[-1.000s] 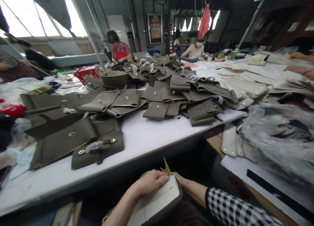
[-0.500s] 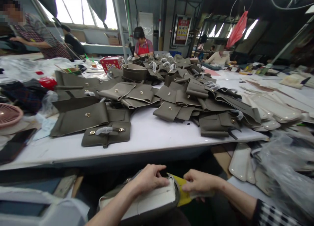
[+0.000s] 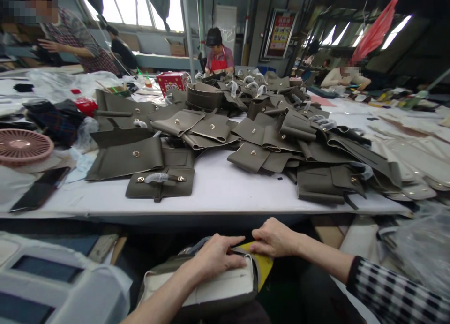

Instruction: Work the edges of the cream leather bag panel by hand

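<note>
At the lower middle, below the table edge, a half-made dark grey-brown bag (image 3: pixel 225 304) with a white inner side facing up sits close to my body. My left hand (image 3: pixel 218 256) grips its far right edge, thumb on the white side and index finger stretched over the rim. A yellow sheet-like piece (image 3: pixel 264 267) curves along the bag's right end. My right hand (image 3: pixel 276 238) is closed on the upper edge of the yellow piece, fingers curled and thumb pressed in. The fingertips of both hands are partly hidden.
Dark grey-brown bag parts (image 3: pixel 211 127) with metal clasps are heaped on the white table (image 3: pixel 225 197). A phone (image 3: pixel 40 190) and pink fan (image 3: pixel 21 146) lie left. Grey-white machine housing (image 3: pixel 63 277) stands lower left, clear plastic (image 3: pixel 422 244) at right. Several people work behind.
My right hand has moved up along the yellow piece to its upper edge. My left hand stays on the bag. The view has shifted left a little.
</note>
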`<state>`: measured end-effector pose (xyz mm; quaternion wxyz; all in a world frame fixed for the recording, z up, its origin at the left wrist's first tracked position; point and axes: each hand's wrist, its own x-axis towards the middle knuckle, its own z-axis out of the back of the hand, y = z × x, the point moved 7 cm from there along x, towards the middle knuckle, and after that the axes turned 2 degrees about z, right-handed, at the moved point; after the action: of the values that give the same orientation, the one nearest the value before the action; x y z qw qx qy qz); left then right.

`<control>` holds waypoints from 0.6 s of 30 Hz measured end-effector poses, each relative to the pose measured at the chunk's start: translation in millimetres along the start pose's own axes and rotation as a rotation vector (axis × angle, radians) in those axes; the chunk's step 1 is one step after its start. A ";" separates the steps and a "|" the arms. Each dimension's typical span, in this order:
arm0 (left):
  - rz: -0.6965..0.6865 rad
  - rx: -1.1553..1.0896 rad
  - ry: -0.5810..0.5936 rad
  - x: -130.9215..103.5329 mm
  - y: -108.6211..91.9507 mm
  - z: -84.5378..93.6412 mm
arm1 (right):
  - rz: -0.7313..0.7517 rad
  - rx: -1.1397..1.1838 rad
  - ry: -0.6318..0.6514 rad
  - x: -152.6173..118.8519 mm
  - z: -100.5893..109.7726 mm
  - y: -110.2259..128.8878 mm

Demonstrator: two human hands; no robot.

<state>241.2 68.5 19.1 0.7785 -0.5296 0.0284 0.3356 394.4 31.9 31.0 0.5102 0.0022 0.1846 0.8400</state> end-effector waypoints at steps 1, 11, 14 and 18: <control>-0.010 0.005 0.006 -0.6 -1.9 0.7 | 0.015 0.000 -0.001 1.1 1.7 1.2; -0.080 0.020 0.041 -4.5 -18.4 4.6 | 0.141 -0.082 -0.036 9.6 10.4 12.9; -0.099 0.010 0.039 -4.4 -18.6 4.5 | 0.146 -0.094 -0.009 10.3 12.4 9.1; -0.092 0.005 0.040 -3.6 -13.7 3.1 | 0.180 -0.086 0.012 11.0 12.8 8.1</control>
<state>245.0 66.4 32.9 0.7937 -0.5349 0.0205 0.2889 384.7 42.0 43.5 0.4314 -0.0082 0.1505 0.8895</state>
